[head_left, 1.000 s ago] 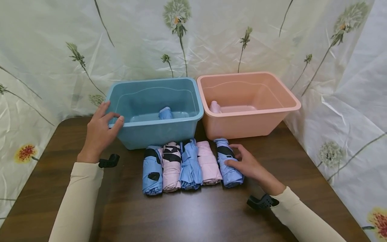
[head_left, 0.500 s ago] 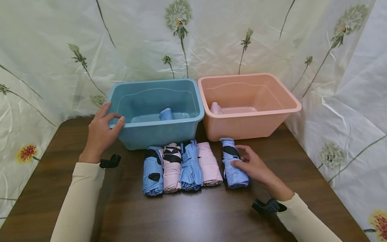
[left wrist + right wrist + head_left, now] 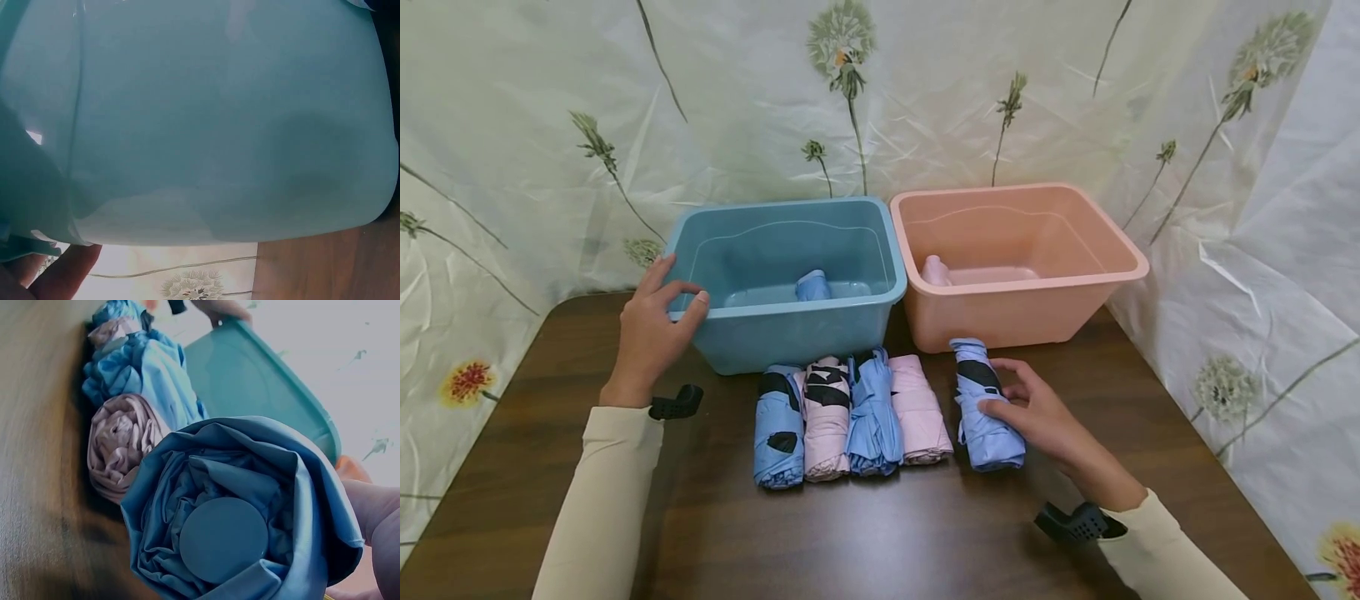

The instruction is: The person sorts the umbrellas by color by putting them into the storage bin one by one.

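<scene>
Umbrella (image 3: 991, 448), blue and rolled, lies just left of the right hand (image 3: 1047, 421), gripped between thumb and fingers, apart from the row of four rolled umbrellas (image 3: 827, 433). Beyond, the left hand (image 3: 651, 333) grips the teal tub (image 3: 790, 340) by its rim.

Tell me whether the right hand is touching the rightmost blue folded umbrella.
Touching: the head view shows the right hand gripping the rightmost blue folded umbrella from its right side, thumb laid on top.
</scene>
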### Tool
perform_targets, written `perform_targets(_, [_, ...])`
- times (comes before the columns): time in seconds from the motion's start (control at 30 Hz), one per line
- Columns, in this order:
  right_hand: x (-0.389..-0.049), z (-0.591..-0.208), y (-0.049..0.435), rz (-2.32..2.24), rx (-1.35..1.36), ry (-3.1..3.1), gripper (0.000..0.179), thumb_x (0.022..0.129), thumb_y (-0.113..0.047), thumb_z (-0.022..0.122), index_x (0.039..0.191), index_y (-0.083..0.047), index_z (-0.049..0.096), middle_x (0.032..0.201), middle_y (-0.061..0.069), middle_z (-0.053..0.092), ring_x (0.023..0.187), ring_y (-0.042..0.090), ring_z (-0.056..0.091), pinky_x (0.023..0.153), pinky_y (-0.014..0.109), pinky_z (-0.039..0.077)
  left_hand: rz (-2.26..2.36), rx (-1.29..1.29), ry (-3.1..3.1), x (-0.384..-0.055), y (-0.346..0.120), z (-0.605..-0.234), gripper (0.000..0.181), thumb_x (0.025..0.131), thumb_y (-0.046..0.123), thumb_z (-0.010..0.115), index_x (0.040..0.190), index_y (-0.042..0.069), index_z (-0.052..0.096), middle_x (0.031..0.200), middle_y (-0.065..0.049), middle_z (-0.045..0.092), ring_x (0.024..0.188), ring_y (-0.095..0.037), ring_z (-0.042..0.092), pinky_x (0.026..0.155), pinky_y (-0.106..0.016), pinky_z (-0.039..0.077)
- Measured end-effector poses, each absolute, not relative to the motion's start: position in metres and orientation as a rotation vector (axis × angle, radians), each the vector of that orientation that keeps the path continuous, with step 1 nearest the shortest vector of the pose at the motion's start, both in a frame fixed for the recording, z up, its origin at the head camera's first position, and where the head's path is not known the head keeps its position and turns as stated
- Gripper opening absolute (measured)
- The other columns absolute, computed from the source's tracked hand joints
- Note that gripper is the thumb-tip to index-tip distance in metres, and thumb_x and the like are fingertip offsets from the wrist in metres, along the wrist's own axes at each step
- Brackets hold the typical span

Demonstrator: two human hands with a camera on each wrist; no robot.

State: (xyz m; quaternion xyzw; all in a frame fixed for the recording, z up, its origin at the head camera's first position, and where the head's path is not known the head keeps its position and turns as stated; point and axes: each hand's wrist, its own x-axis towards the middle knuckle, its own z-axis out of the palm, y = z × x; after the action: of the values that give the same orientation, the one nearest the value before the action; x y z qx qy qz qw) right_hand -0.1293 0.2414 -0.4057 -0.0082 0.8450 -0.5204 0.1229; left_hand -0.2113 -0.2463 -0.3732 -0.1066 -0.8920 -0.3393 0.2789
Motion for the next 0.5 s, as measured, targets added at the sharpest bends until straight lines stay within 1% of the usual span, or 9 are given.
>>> perform_targets(0.13, [-0.127, -0.403, 0.240, -1.521, -0.012, 2.462, 0.068, 0.089, -0.029, 0.066, 0.147, -0.015, 0.032, 0.122, 0.025, 0.046, 0.100, 0.033, 0.051, 0.073, 0.035, 0.050, -0.911, -0.288, -2.382, -0.211, -0.247, -0.374, 0.036, 0.091, 0.032, 0.058, 0.094, 0.000, 0.072, 0.147, -0.016, 0.043, 0.144, -0.022, 0.024, 0.105, -0.062, 0.028])
perform_targets(0.37, [-0.123, -0.396, 0.239, -1.576, -0.026, 2.429, 0.068, 0.089, -0.027, 0.067, 0.146, -0.016, 0.032, 0.117, 0.027, 0.047, 0.091, 0.032, 0.056, 0.071, 0.038, 0.052, -0.923, -0.296, -2.349, -0.212, -0.247, -0.377, 0.034, 0.090, 0.031, 0.058, 0.091, -0.001, 0.072, 0.146, -0.016, 0.045, 0.143, -0.024, 0.027, 0.102, -0.062, 0.032])
perform_targets(0.5, [-0.121, -0.393, 0.238, -1.606, -0.044, 2.415, 0.067, 0.089, -0.025, 0.067, 0.146, -0.017, 0.032, 0.115, 0.026, 0.048, 0.088, 0.031, 0.057, 0.070, 0.038, 0.052, -0.923, -0.298, -2.336, -0.213, -0.246, -0.377, 0.032, 0.090, 0.030, 0.059, 0.089, 0.000, 0.072, 0.145, -0.015, 0.046, 0.143, -0.025, 0.028, 0.102, -0.062, 0.032])
